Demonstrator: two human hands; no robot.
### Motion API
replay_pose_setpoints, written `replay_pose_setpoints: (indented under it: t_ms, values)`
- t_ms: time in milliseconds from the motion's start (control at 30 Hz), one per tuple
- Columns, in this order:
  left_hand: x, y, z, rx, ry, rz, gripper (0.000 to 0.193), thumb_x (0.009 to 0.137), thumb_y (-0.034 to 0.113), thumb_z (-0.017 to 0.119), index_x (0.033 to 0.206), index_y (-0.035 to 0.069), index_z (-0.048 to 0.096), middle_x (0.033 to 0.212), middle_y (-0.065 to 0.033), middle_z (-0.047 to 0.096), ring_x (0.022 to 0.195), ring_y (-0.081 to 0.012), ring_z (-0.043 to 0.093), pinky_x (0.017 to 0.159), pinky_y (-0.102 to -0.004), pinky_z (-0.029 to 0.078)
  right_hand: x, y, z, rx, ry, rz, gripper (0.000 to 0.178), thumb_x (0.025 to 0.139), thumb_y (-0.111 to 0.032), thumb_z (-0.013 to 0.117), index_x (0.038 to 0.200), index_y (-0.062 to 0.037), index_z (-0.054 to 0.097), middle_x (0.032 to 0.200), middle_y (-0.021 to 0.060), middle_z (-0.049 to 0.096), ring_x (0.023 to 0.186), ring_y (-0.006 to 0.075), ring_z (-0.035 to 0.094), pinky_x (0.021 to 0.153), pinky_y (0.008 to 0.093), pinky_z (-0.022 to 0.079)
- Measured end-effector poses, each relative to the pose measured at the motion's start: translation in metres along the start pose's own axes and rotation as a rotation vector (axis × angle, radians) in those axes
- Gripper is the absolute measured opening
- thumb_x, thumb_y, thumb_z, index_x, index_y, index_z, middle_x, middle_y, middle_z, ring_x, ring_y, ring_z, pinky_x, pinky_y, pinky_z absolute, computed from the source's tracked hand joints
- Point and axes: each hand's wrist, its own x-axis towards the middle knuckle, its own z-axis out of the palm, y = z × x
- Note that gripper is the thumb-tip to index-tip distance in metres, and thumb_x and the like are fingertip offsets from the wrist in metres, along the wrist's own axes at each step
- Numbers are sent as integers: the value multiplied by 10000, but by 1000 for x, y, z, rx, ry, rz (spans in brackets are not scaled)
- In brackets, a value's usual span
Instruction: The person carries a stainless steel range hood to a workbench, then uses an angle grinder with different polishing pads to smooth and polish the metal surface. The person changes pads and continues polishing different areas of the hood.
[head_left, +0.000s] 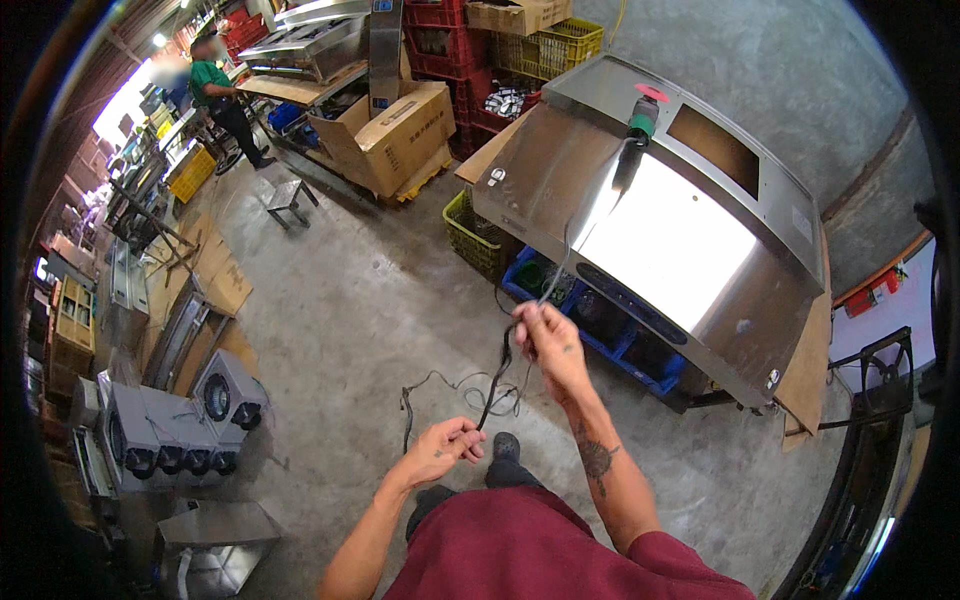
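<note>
Concrete floor spreads beneath both hands, in a workshop crowded along its edges. Through the head camera I see the left hand low and near the body, its fingers curled closed around a black cable. I have the right hand farther forward and to the right, thumb and fingers pinched on the same cable, which runs on a slant between the two. More of it lies in loose loops on the floor, beyond the left hand and below the right.

From the right hand a thin pale cord rises over the near edge of a big shiny metal hood. Its upper stretch leads toward a green and black grinder with a pink disc, resting on the metal forward and right of both hands. Blue crates sit under the hood, just beyond the right hand; a yellow crate stands ahead of it. Well left of the left hand, I see grey fan boxes.
</note>
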Motion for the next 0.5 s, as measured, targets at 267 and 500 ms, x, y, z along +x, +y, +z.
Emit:
replay_pose_setpoints:
  t_ms: [267,500]
  values:
    - [-31,-127,-29,695,467,87,263,898,-86,626,1098,-6,475,1124,-310,688,1101,-487,697,846,-517,547,41,-46,-8,197,233,-201,287,1053,-318,723,1026,-47,633,820,1,646,676,65,540,587,215,445]
    - [-61,-149,-50,763,39,-193,329,1049,221,630,1235,-7,482,1273,-283,678,1167,-429,689,953,-525,536,26,6,9,293,95,-118,334,1099,-341,618,1237,-41,567,1126,138,711,943,236,726,829,353,616]
